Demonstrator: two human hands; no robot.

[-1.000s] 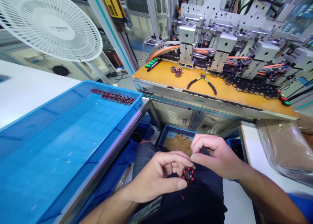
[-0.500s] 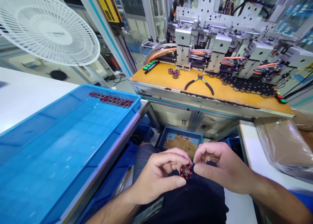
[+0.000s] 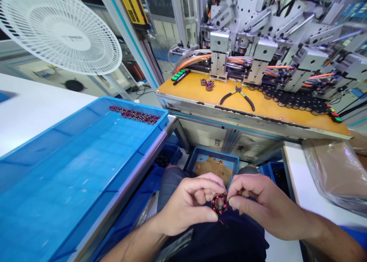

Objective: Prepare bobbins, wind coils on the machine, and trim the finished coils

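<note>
Above my lap, my left hand [image 3: 192,201] is closed on a small ring-shaped motor stator [image 3: 219,204] with red wire windings and a dark rim. The thumb is below it and the fingers are behind and above, the open centre tilted up towards me. A thin red wire end hangs under the ring. My right hand [image 3: 255,201] is closed in a pinch at the stator's right edge; what lies between its thumb and forefinger is too small to make out.
On the left stands a long blue tray [image 3: 86,155] with rows of stators [image 3: 134,115] at its far end. Pliers [image 3: 237,97] and several stators lie on the orange bench [image 3: 189,96] before a machine [image 3: 258,44]. A blue bin [image 3: 210,160] sits below; wrapped cardboard [image 3: 332,170] lies right.
The machine's upper levers have swung up to a slant. My left hand still holds the stator, turned slightly, and my right fingertips have tightened beside it. The view has shifted a little.
</note>
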